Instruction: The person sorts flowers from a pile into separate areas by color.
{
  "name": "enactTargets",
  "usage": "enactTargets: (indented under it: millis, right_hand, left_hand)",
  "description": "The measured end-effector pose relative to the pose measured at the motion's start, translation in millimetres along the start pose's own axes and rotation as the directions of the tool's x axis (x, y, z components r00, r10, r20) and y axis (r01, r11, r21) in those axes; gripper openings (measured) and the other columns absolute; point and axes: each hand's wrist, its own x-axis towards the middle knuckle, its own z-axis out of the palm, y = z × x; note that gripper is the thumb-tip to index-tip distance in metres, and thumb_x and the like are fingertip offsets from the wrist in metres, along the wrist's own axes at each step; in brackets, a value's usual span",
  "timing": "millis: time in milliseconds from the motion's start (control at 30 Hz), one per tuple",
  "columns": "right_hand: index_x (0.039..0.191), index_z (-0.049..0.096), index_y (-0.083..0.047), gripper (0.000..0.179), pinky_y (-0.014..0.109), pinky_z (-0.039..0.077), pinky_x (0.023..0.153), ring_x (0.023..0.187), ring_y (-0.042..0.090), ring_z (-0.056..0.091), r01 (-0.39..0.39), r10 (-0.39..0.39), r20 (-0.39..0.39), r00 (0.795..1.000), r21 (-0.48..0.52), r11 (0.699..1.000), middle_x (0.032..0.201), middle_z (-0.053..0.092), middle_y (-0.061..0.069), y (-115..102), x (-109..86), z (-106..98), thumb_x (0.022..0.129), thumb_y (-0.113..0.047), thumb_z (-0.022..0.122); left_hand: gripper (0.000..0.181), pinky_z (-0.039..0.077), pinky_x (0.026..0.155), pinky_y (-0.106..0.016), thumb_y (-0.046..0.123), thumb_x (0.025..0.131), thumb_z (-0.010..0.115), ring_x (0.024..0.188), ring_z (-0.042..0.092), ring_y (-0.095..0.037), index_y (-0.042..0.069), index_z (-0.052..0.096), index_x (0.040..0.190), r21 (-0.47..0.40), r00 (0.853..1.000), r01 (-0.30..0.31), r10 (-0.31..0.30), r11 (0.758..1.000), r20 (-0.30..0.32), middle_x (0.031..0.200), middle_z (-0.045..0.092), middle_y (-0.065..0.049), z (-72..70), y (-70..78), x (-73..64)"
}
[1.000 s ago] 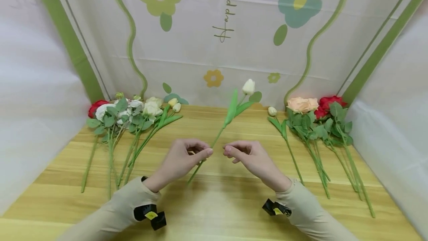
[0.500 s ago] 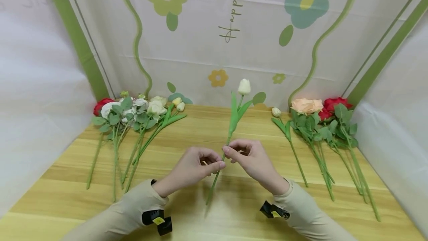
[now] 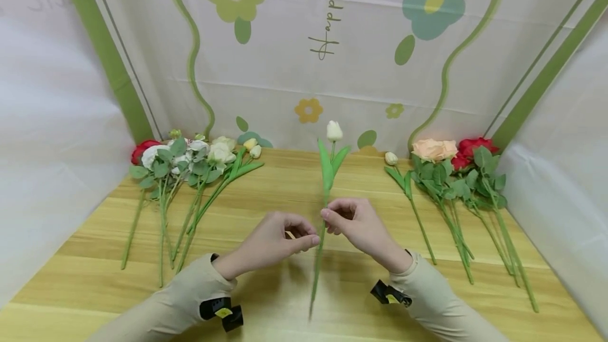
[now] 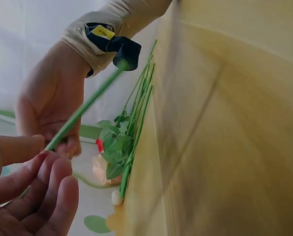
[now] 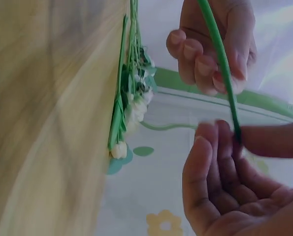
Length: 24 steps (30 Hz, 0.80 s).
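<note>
An artificial white tulip (image 3: 334, 131) stands nearly upright in the middle of the head view, with green leaves and a long bare stem. My right hand (image 3: 361, 228) pinches the stem below the leaves between thumb and fingertips. The right wrist view shows this pinch on the green stem (image 5: 224, 64) up close. Just left of the stem is my left hand (image 3: 277, 241), its fingers loosely bent and its thumb tip close to the stem. In the right wrist view the stem passes in front of the left hand's fingertips, which do not appear to close round it.
Several red, white and cream flowers (image 3: 190, 157) lie at the left of the wooden table (image 3: 266, 310). To the right lie another tulip (image 3: 391, 159), a peach rose (image 3: 434, 149) and red roses (image 3: 470, 152). A printed cloth (image 3: 266, 57) hangs behind.
The tulip has passed from my left hand's pinch to my right hand's. Its stem has swung from a slant to nearly upright, with the lower end moving right.
</note>
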Motion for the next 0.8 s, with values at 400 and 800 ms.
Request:
enactTargets:
  millis: [400,800]
  right_hand:
    - [0.103,0.068,0.007,0.017,0.033,0.056,0.057,0.064,0.025,0.066,-0.203,0.134,-0.207,0.969,-0.364,0.909,0.078,0.068,0.012,11.9,5.7,-81.6,0.099,-0.007,0.059]
    - [0.068,0.061,0.0,0.033,0.035,0.054,0.054,0.053,0.023,0.062,-0.357,0.331,-0.16,0.93,-0.601,0.715,0.059,0.061,0.012,39.8,22.8,-153.7,0.099,-0.004,0.052]
  left_hand:
    - [0.006,0.053,0.068,-0.032,0.027,0.093,0.072,0.075,0.063,-0.01,0.022,0.073,0.091,0.063,0.999,0.012,-0.014,0.998,0.037,0.081,0.068,0.013,-9.2,-1.0,0.1]
    - [0.005,0.054,0.07,-0.035,0.028,0.092,0.072,0.075,0.063,-0.01,0.023,0.072,0.09,0.079,0.996,0.017,-0.024,0.997,0.086,0.081,0.068,0.014,-10.5,1.2,-0.6]
